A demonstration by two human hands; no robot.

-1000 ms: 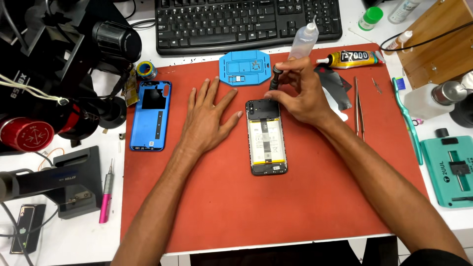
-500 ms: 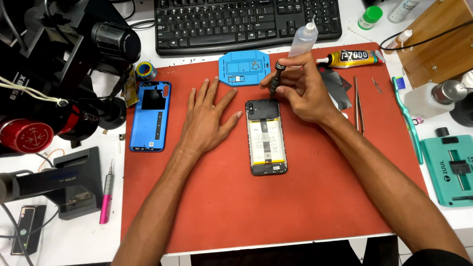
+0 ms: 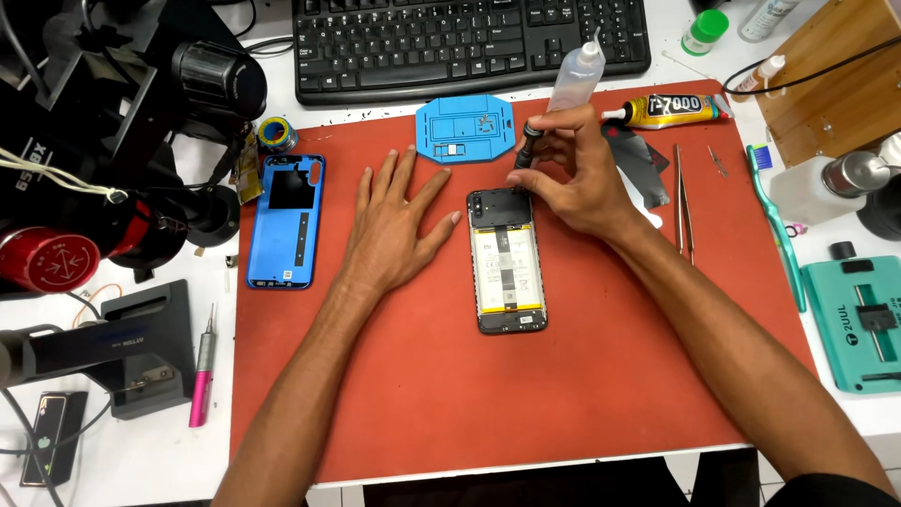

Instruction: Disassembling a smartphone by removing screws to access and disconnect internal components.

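1. A red mat (image 3: 394,413) covered the centre of the frame on a white bench (image 3: 122,451); a keyboard (image 3: 469,47) lay along the top edge.
2. A phone (image 3: 507,268), back removed and battery exposed, lay face down at mid-frame, long axis up and down.
3. Its blue cover (image 3: 286,221) lay well apart at centre left.
4. The left hand (image 3: 394,225) rested flat on the mat just left of the phone, fingers spread, gripping nothing.
5. The right hand (image 3: 572,174) sat at the phone's upper right corner, fingers pinched together on a screwdriver (image 3: 527,148) whose tip met that corner.
6. A blue tray (image 3: 465,130) lay above the phone; tweezers (image 3: 682,197) lay at right.
7. Risk, as judged: the phone was unbraced, so driver pressure could slide it and slip the tip onto the board; a freed screw could roll off the mat.
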